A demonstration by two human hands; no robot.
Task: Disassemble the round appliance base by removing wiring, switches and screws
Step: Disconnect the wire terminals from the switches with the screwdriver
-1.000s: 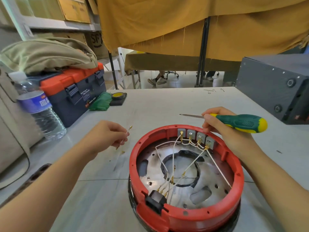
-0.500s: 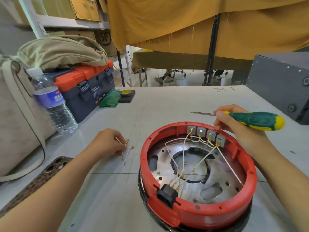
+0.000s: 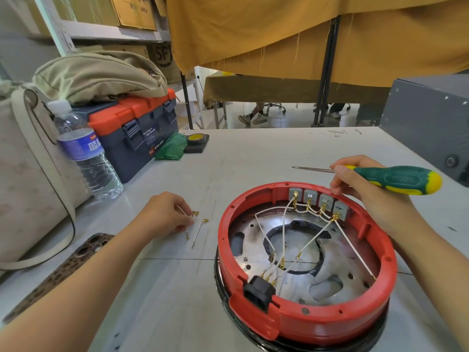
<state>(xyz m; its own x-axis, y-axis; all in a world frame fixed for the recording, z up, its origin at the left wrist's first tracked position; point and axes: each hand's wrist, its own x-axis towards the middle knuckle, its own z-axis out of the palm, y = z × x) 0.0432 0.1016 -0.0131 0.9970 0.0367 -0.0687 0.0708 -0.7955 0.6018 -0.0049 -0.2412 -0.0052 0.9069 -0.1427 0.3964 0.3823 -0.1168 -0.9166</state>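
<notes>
On the table (image 3: 253, 153), near edge:
Base (image 3: 307, 318): red ring, open side up, black socket (image 3: 258, 292) toward the person.
Toolbox (image 3: 134, 130): reads "WING BOX".
Carton (image 3: 162, 55): "SF".
Right hand (image 3: 368, 196): fingers wrapped round screwdriver (image 3: 390, 177), lying level, tip left.
Left hand (image 3: 165, 215): fingertips pinching loose wire (image 3: 186, 212) beside base.

A workshop is indicated by the orange-lidded toolbox (image 3: 137, 128) at the desk's (image 3: 253, 153) left edge, cardboard boxes (image 3: 134, 11) stacked on metal shelving (image 3: 106, 34) and cloth-draped worktables (image 3: 266, 90) behind.
</notes>
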